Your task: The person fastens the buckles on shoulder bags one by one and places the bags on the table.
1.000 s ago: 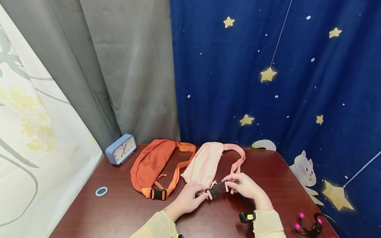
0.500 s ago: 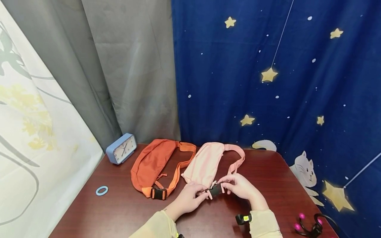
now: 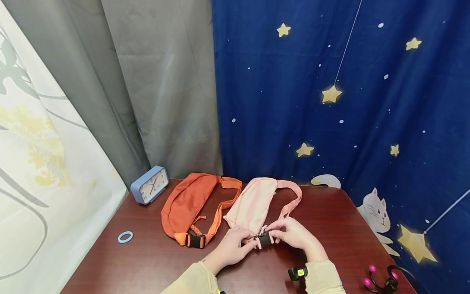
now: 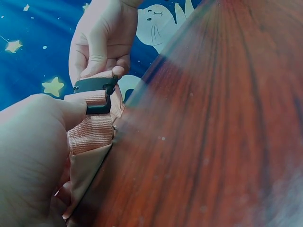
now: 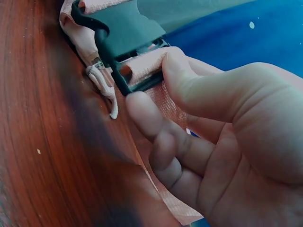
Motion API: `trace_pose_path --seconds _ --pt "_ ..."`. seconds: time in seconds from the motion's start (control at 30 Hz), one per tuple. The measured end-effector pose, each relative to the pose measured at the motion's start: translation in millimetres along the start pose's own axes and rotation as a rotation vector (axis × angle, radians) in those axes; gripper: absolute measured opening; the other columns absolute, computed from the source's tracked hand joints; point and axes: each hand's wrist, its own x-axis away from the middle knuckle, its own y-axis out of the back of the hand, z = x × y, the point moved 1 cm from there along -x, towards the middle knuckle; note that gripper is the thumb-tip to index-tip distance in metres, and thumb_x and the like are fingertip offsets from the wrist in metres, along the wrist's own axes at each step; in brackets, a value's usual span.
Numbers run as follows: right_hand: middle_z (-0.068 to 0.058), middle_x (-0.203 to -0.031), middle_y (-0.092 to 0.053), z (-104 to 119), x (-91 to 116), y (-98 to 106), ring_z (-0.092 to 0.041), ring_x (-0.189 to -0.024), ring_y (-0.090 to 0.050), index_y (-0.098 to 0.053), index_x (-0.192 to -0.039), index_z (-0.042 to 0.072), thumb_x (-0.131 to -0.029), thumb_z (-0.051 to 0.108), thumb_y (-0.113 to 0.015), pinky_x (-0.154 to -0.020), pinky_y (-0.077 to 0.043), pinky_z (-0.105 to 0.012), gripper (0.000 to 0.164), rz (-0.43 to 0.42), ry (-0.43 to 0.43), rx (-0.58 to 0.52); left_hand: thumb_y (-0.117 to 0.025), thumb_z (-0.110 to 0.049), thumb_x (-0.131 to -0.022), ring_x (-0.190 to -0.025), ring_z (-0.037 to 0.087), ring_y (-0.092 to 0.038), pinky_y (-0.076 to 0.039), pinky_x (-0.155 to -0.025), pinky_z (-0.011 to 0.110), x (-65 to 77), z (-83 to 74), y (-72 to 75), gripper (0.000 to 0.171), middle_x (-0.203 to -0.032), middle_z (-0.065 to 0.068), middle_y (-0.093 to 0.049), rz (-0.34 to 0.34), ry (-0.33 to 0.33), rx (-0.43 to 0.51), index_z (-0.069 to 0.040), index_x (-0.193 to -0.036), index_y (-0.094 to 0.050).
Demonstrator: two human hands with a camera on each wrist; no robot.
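Observation:
A pink waist bag (image 3: pixel 251 204) lies on the table, its strap (image 3: pixel 293 194) looping round to the right. At its near end is a black side-release buckle (image 3: pixel 264 238). My left hand (image 3: pixel 235 247) pinches the buckle's left end, where the bag's pink webbing (image 4: pixel 92 132) threads through. From the other side my right hand (image 3: pixel 295 237) grips the right end between thumb and fingers. In the right wrist view the two buckle halves (image 5: pixel 130 30) sit pushed together. A pink zip pull (image 5: pixel 105 92) dangles beside them.
An orange waist bag (image 3: pixel 189 202) with its buckle fastened lies to the left. Beyond it stands a blue alarm clock (image 3: pixel 149 185). A light blue ring (image 3: pixel 125 237) is at the far left, and a black thing with pink balls (image 3: pixel 385 281) at the right corner.
My right hand has moved left with its buckle half, bringing it into the other half. The left hand has stayed in place. Both bags lie where they were.

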Motion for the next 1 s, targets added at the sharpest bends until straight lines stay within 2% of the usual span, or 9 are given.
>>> trace_pose_path --seconds 0.23,0.47,0.73,1.0 --pt "0.0 -0.079 -0.074 -2.0 -3.5 -6.9 -0.006 -0.066 -0.068 -0.086 -0.114 0.013 -0.101 0.011 -0.078 -0.064 -0.055 -0.022 0.016 0.01 -0.018 -0.011 -0.078 -0.033 -0.102 -0.093 0.002 -0.055 -0.043 -0.088 0.027 1.1 -0.6 0.8 0.01 -0.088 -0.016 -0.074 -0.012 -0.021 -0.028 -0.026 -0.105 -0.082" --pt "-0.002 -0.091 -0.074 0.7 -5.0 -12.1 -0.006 -0.069 -0.07 -0.084 -0.116 0.008 -0.099 0.008 -0.08 -0.066 -0.057 -0.021 0.018 0.008 -0.055 -0.054 -0.078 -0.034 -0.102 -0.094 0.002 -0.055 -0.043 -0.088 0.029 2.8 1.4 1.0 0.013 -0.092 -0.015 -0.075 0.004 -0.017 -0.038 -0.026 -0.111 -0.083" --pt "-0.006 -0.082 -0.076 0.1 -2.8 -15.4 -0.006 -0.071 -0.07 -0.082 -0.114 0.005 -0.1 0.007 -0.078 -0.068 -0.059 -0.021 0.014 0.062 -0.078 -0.084 -0.082 -0.035 -0.099 -0.095 0.002 -0.056 -0.043 -0.09 0.029 4.2 1.1 -0.7 0.012 -0.092 -0.016 -0.075 0.003 -0.029 -0.038 -0.028 -0.108 -0.082" --pt "-0.007 -0.084 -0.077 -2.2 -2.2 -13.5 -0.009 -0.074 -0.07 -0.083 -0.111 0.009 -0.101 0.007 -0.077 -0.07 -0.058 -0.021 0.012 0.125 -0.086 -0.098 -0.085 -0.035 -0.096 -0.095 -0.001 -0.053 -0.041 -0.091 0.028 2.9 0.3 -0.3 0.009 -0.089 -0.021 -0.071 0.01 -0.017 -0.027 -0.032 -0.103 -0.08"
